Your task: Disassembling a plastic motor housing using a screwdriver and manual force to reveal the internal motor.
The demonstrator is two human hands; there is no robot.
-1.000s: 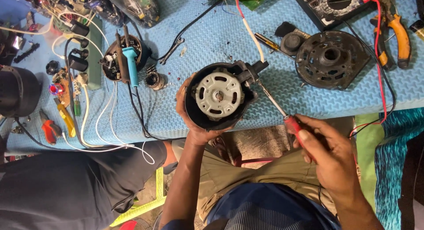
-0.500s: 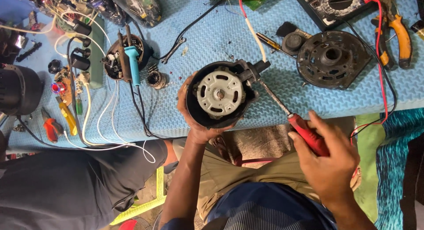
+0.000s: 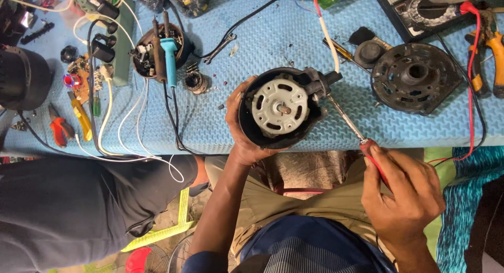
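Blue foam covered the tabletop [image 3: 252, 37], which carried many parts and tools. Black motor housing [image 3: 280, 108] with a pale metal motor face inside was at the near edge of the tabletop, and the left hand [image 3: 242, 127] grasped it from the left side and below. To the right of it lay a round black plastic cover [image 3: 417, 76], well apart. Farther left, a soldering iron with blue handle [image 3: 169, 58] rested on a small black cup. The right hand [image 3: 403, 193] was clenched on a screwdriver [image 3: 353, 126] with red handle, its metal shaft pointing up to the black fitting on the housing's right side
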